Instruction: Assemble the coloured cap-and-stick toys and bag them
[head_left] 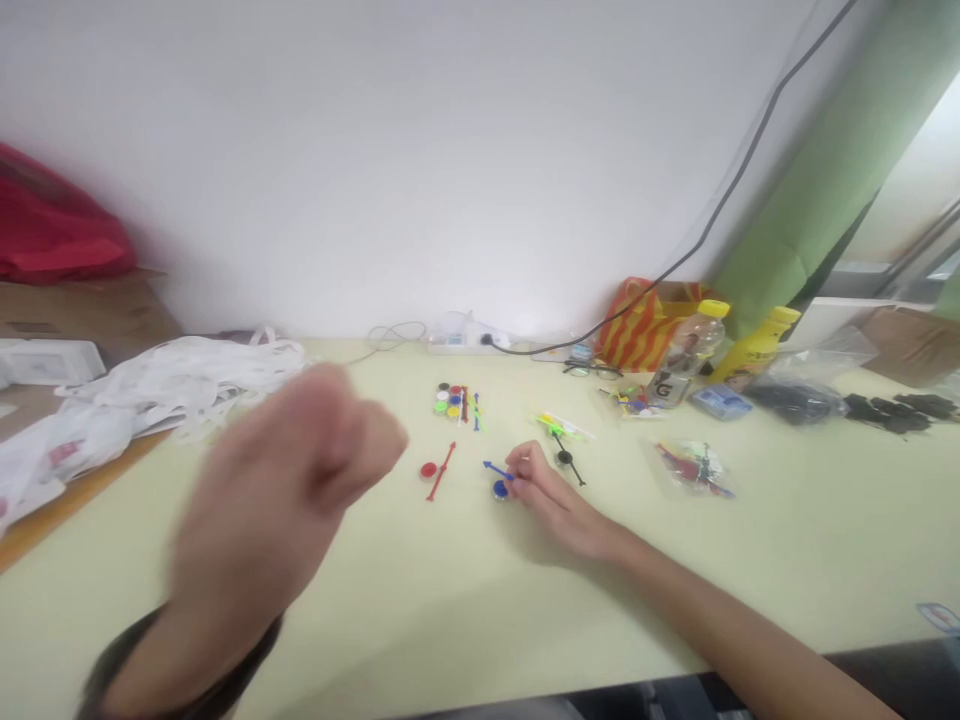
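We note the right hand pinching the blue arrow just beside the blue disc, right of the red arrow. Left hand, near left, blurred: we cannot tell its grip.

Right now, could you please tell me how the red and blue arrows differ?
The red arrow lies on the table, untouched; the blue arrow is in the right hand's grip, partly hidden. The red arrow runs nearly front to back, the blue arrow more sideways. Both have matching discs nearby.
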